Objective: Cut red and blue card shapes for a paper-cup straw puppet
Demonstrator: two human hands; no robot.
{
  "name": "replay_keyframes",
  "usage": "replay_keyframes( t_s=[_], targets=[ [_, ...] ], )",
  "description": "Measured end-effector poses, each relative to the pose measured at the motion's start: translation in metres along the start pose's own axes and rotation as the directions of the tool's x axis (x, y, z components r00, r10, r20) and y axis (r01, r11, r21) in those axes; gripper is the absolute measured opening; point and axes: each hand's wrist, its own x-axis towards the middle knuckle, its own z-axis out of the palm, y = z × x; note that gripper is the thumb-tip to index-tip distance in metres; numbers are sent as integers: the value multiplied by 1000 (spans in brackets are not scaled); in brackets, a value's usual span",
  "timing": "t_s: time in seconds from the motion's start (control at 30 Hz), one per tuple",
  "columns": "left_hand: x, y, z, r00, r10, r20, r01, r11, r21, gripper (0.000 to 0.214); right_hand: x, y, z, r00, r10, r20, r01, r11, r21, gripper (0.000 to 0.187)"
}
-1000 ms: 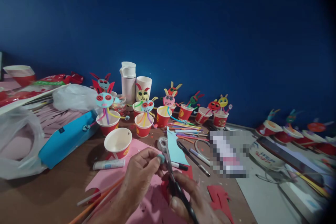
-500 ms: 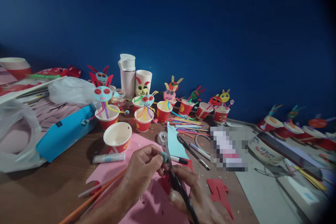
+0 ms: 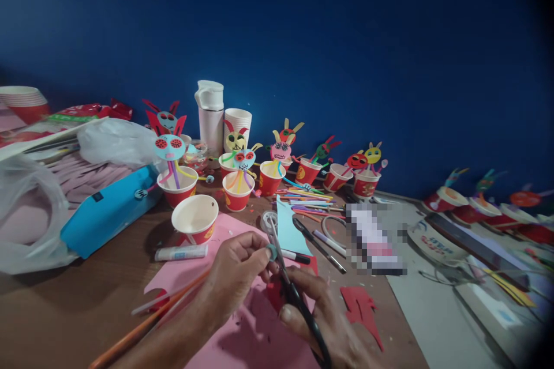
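Between thumb and fingers, my left hand (image 3: 244, 271) pinches a small teal paper piece (image 3: 272, 251). My right hand (image 3: 318, 311) is wrapped round the black handles of a pair of scissors (image 3: 298, 302). Their blades stand slightly apart and point away from me, right beside the teal piece. Under both hands lies a pink sheet (image 3: 251, 337), with a bit of red paper (image 3: 274, 295) below the scissors. An empty paper cup (image 3: 194, 219) and a glue tube (image 3: 182, 252) are beyond my left forearm.
Several red cups with paper-faced figures (image 3: 169, 148) line the back, before a white flask (image 3: 210, 121). Colored sticks (image 3: 309, 199), markers (image 3: 329, 242) and a red scrap (image 3: 361, 308) lie right. A blue folded sheet (image 3: 110, 210) and plastic bags (image 3: 116, 144) are left.
The scissor blades have spread apart a little beside the teal piece. Both hands stay in nearly the same place, and the view has shifted slightly.
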Motion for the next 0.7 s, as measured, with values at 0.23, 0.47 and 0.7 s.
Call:
replay_keyframes(
  t_s=[0.23, 0.47, 0.7],
  targets=[
    [1, 4, -1, 999, -20, 27, 18, 999, 43, 7, 4, -6, -2, 999, -11, 36, 12, 999, -34, 37],
    [2, 8, -5, 996, -51, 67, 45, 995, 85, 6, 7, -15, -6, 997, -2, 71, 6, 998, -57, 22],
    [3, 8, -8, 994, -51, 101, 42, 995, 90, 8, 9, -19, -7, 996, 21, 91, -13, 996, -86, 18]
  ],
)
